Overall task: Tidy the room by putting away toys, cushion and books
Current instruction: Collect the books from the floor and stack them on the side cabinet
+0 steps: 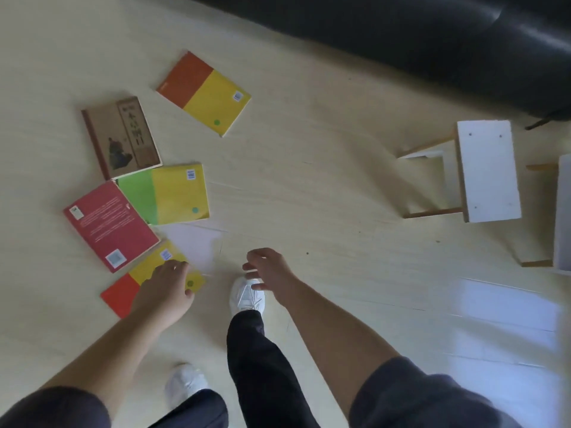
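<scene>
As we bent over the pale floor (pixel 309 180), our left hand (pixel 165 284) lay spread across the nearest book (pixel 123 293), a red-and-yellow one at the near left. Its fingers were flat on the cover, not curled round an edge, so it held nothing. We judged it was placed there to lift this book first, since it lay closest to us. Our right hand (pixel 267 270) hovered loose and empty above our forward white shoe (pixel 247 296), probably ready to help gather.

Four more books fanned out toward the far left: a red book (pixel 109 225) touching the nearest one, a green-and-yellow book (pixel 168 194) beside it, a brown book (pixel 123 135) touching that one's far corner, and an orange-and-yellow book (pixel 205 92) lying apart, farthest off. A pale pink sheet (pixel 194 245) lay between the nearest book and the green-and-yellow one.

At the right, a white stool (pixel 486 169) lay tipped on its side. A black sofa (pixel 432 32) ran along the far right. No toys or cushion were in view.
</scene>
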A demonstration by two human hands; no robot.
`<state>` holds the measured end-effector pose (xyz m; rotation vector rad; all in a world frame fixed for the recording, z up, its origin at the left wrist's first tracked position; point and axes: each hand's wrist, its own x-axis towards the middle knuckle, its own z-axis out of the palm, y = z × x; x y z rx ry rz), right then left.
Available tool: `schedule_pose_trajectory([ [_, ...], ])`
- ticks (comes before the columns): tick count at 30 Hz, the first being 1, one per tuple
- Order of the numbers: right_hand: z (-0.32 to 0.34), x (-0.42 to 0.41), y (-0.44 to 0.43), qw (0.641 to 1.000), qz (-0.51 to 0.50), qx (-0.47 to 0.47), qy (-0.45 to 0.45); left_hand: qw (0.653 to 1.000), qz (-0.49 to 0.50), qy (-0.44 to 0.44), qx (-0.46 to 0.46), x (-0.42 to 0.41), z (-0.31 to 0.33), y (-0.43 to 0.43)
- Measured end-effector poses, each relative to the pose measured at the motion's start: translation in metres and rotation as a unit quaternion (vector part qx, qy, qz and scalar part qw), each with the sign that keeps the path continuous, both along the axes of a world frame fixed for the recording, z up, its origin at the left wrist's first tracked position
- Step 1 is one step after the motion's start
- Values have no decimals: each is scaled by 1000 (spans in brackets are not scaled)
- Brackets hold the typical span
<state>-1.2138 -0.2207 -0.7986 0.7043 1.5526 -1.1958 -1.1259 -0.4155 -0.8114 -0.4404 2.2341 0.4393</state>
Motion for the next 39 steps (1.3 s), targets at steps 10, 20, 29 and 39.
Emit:
schedule_pose_trajectory([
  [10, -130, 51, -93, 993, 112, 37, -8, 998, -28, -40, -26, 46, -133, -92],
  [20, -274, 55, -149, 966, 238, 79, 58, 988, -115, 26, -97, 70, -290, -124],
  [29, -319, 57, -172, 968, 224, 79, 81, 978, -136, 73, -142, 68, -329, -136],
  [39, -320, 58, -151, 986, 69, 70, 131, 941, 59, 248, 222, 46, -309, -168],
])
